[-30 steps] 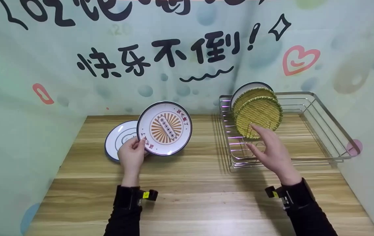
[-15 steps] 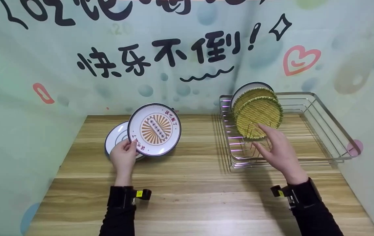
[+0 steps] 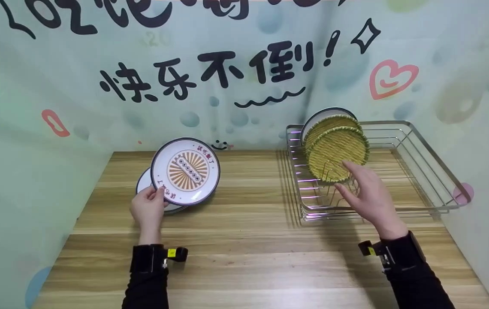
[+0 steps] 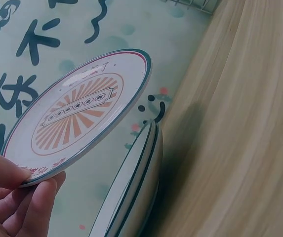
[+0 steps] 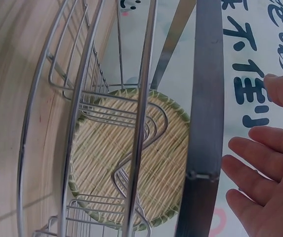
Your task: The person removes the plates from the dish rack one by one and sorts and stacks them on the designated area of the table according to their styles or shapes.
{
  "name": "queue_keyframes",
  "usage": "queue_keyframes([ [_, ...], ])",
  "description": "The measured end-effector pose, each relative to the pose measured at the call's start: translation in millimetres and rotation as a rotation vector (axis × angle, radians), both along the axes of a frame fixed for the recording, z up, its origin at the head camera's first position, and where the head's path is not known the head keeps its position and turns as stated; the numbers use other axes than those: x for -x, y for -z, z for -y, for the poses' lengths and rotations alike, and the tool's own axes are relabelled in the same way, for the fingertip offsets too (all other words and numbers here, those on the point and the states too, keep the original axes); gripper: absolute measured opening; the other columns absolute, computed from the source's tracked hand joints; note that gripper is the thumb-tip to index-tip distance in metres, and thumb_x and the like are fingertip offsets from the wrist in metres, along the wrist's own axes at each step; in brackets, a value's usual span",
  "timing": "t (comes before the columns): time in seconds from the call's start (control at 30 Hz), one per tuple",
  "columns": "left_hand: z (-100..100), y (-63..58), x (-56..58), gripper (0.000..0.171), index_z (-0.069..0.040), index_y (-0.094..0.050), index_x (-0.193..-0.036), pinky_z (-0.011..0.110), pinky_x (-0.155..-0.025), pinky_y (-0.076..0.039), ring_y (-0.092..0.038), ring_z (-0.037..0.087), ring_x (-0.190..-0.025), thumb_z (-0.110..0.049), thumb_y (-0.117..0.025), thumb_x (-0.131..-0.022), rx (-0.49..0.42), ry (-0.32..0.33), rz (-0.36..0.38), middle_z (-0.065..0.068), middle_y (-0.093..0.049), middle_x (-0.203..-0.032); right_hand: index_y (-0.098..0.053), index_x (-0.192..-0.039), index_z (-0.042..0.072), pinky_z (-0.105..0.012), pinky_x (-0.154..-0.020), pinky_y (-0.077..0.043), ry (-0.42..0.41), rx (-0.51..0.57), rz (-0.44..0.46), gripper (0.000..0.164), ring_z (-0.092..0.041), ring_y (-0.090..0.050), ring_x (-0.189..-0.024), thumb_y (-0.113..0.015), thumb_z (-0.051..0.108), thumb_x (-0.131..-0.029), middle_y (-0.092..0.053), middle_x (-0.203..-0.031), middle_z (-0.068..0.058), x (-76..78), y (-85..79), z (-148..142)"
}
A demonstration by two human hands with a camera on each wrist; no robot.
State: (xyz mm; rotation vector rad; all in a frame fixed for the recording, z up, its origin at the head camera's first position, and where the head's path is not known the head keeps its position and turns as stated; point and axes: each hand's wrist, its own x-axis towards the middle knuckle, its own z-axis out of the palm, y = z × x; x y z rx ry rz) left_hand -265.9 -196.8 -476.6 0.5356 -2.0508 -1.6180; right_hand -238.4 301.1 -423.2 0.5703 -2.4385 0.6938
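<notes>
My left hand (image 3: 148,214) pinches the lower left rim of a white plate (image 3: 186,171) with a dark blue edge and an orange sunburst. In the left wrist view this plate (image 4: 77,111) is tilted and held apart from stacked plates (image 4: 148,182) on the table, which it mostly covers in the head view. My right hand (image 3: 373,199), fingers spread and holding nothing, hovers by the front of a wire dish rack (image 3: 439,159). Two round woven bamboo trays (image 3: 339,154) lean upright in the rack's left part, with a white plate (image 3: 329,112) behind them.
The wooden table (image 3: 249,249) meets a printed cloth backdrop (image 3: 210,116) at the back and sides. In the right wrist view, the rack's flat metal rim (image 5: 208,98) passes just in front of my right fingertips.
My left hand has carried the sunburst plate leftward, over the stacked plates. My right hand has drifted slightly right and stays open.
</notes>
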Motion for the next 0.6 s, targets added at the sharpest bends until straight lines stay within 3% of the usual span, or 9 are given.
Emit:
queue_keyframes([
  [0.27,16,3.5,-1.3,0.024,0.009,-0.067,-0.113,0.017,-0.054,-0.055,-0.06,0.001,-0.051,-0.003,-0.066,-0.092,-0.109,-0.042,0.063,0.031,-0.066,-0.109,-0.049,-0.139,-0.004,-0.059,-0.107,-0.036,0.001,-0.004,0.016,0.063,-0.042,-0.051,-0.123,-0.078,0.008,-0.084,-0.054,-0.137,-0.025,0.5,-3.7,-2],
  [0.43,24,5.4,-1.7,0.027,0.009,-0.065,-0.117,0.018,-0.055,-0.055,-0.059,0.001,-0.051,-0.004,-0.065,-0.093,-0.109,-0.046,0.111,0.03,-0.065,-0.114,-0.049,-0.139,-0.005,-0.058,-0.107,-0.035,0.005,-0.017,0.022,0.062,-0.042,-0.05,-0.124,-0.077,0.008,-0.084,-0.054,-0.137,-0.025,0.8,-3.0,-3],
  [0.6,31,8.8,-1.0,0.029,0.012,-0.063,-0.118,0.018,-0.054,-0.055,-0.058,0.0,-0.048,-0.003,-0.064,-0.093,-0.116,-0.06,0.106,0.033,-0.064,-0.115,-0.049,-0.138,-0.005,-0.058,-0.107,-0.035,0.012,-0.025,0.028,0.062,-0.042,-0.05,-0.124,-0.077,0.01,-0.085,-0.053,-0.137,-0.025,1.3,-2.7,-4],
])
